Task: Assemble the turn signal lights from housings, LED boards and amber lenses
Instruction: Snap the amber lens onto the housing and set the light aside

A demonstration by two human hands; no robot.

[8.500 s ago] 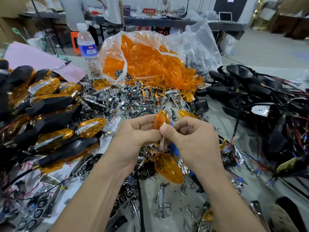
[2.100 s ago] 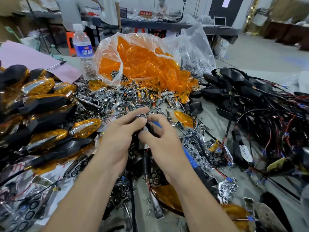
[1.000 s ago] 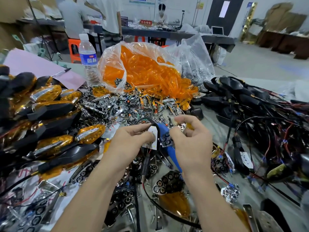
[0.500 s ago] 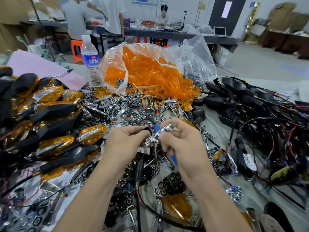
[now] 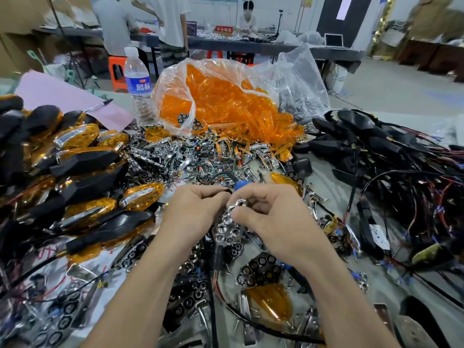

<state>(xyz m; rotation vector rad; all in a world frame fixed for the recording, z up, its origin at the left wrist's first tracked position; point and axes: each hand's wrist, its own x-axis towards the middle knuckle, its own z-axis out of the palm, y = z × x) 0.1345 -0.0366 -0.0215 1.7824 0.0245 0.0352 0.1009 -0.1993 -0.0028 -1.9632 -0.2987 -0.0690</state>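
Hands together above the table (image 5: pixel 326 179): the right hand (image 5: pixel 272 217) pinches the top of a chrome reflector (image 5: pixel 226 228), glossy and honeycombed with little cups. The left hand (image 5: pixel 197 209) curls beside it, but whether it grips anything I can't tell.

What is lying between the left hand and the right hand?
A chrome reflector, pinched by the right hand and touching the left hand, as the head view shows.

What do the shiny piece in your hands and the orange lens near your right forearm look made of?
The shiny piece, held between left hand and right hand: mirror-bright cups, probably chrome-plated plastic, possibly metal. The orange lens: glossy, see-through amber, likely moulded plastic.
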